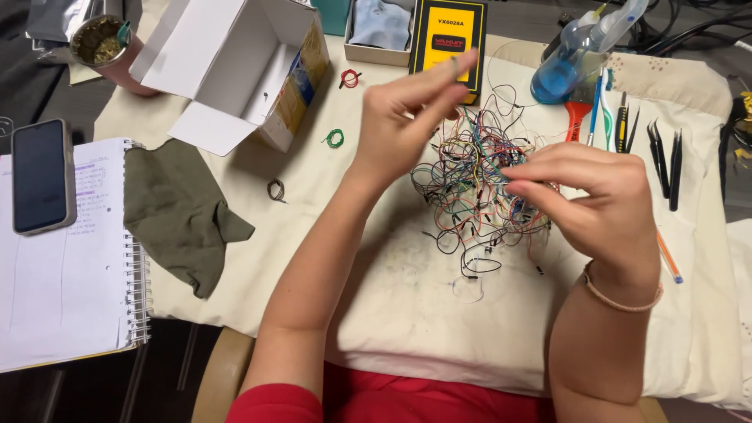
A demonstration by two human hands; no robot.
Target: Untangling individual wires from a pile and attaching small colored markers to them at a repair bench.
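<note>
Cream cloth [407, 313] is spread over the bench [215, 376], and everything else is laid on it or beside it. At the left edge a spiral notebook [63, 298] is seen with a dark phone [43, 176] resting on its upper corner. An open white cardboard box [235, 70] is tipped on its side near the top, and an olive-green rag [180, 211] lies crumpled between the box and the notebook. A tangled heap of thin coloured jumper wires [470, 188] is placed in the middle of the cloth, between the two hands. The left hand [407, 121] is raised above the heap, its thumb and fingertips pressed together on a thin wire that is hard to make out. The right hand [595, 200] is held at the right side of the heap, fingers drawn together and pinching strands from it. A yellow and black case [448, 39] is set beyond the heap, with a blue spray bottle [572, 59] to its right. Black tweezers [666, 160] are laid near the right edge. Small coiled wires, one red [349, 77] and one green [334, 139], are left apart beside the box.
</note>
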